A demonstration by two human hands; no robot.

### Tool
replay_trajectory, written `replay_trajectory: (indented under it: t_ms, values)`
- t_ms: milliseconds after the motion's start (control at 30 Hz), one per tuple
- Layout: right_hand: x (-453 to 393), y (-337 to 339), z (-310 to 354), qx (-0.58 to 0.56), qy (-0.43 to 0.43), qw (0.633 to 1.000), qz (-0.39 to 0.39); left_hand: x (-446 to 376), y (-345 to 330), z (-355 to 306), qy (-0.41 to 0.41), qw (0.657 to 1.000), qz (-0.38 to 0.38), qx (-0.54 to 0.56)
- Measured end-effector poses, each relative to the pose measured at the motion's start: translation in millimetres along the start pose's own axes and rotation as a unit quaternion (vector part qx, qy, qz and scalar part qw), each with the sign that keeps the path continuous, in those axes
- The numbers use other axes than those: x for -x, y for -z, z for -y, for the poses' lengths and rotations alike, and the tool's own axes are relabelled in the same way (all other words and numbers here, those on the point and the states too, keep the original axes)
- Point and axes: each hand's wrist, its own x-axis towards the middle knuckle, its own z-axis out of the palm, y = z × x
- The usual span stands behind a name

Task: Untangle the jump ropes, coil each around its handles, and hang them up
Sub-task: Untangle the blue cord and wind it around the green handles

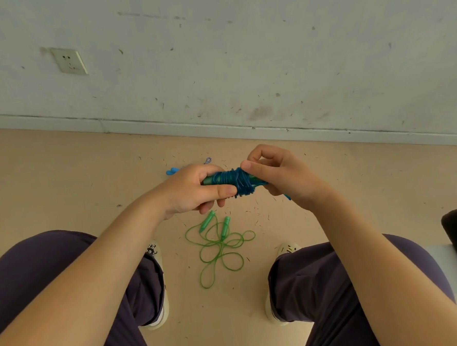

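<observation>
Here, blue jump rope (232, 182) gripped between left hand (193, 188), right hand (281, 173) fingers pinching coil.

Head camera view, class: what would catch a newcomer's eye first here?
First, the blue jump rope, wound round its handles and held mid-frame between the left hand and the right hand. Next, the green jump rope, lying loose on the floor between the person's feet.

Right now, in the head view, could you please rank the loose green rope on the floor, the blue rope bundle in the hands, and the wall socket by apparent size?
1. Loose green jump rope, largest.
2. Blue rope bundle coiled around its handles and white wall socket: alike; the bundle is nearer the camera, so unranked.
</observation>
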Motion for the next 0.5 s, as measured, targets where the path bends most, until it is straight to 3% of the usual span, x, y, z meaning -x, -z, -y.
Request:
replay_trajectory:
  t_ms: [233, 500]
  values:
    - [-3.0, -10.4, -6.6, -0.100, 0.000, 0.995, 0.024, -7.4, -8.8, 0.9, -0.010, 0.993, -0.072, 0.098]
    - [-7.9, -23.1, -7.3, -0.108, 0.009, 0.994, -0.030, -15.8, -18.4, 2.0, -0.003, 0.966, -0.179, 0.185]
